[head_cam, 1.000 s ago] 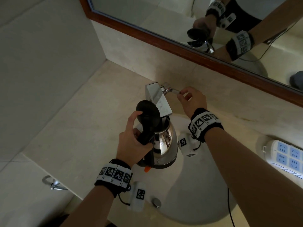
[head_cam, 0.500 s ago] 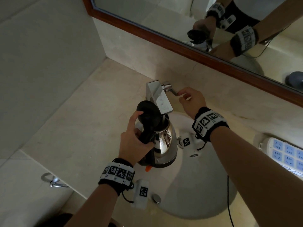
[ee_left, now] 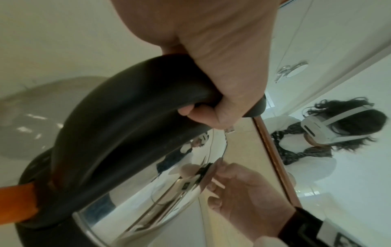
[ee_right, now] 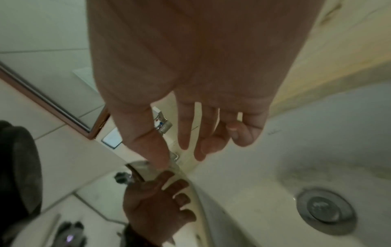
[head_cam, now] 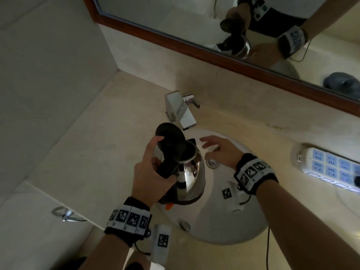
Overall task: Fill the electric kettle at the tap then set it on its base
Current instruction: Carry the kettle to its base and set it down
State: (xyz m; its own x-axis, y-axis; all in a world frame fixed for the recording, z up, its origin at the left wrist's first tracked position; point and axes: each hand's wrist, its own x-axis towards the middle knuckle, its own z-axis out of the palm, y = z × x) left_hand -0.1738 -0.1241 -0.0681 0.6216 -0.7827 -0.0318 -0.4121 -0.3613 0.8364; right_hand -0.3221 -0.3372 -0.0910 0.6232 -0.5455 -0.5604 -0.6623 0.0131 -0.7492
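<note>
The left hand [head_cam: 150, 178] grips the handle of the open-lidded kettle [head_cam: 187, 172], held upright over the sink [head_cam: 224, 227] just in front of the tap [head_cam: 180, 111], while the right hand [head_cam: 220, 151], nearer the kettle's far side, hovers empty with fingers spread.

tap [head_cam: 180, 111] overhangs basin [head_cam: 224, 227] rear; power strip [head_cam: 329, 168] right (counter left bare).

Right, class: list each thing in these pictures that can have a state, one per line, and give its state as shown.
kettle: held above the basin, upright
kettle lid: flipped open
left hand: grips the kettle handle
right hand: empty, fingers spread over the basin
tap: untouched, no water seen
basin: drain uncovered
power strip: lying on the counter
</note>
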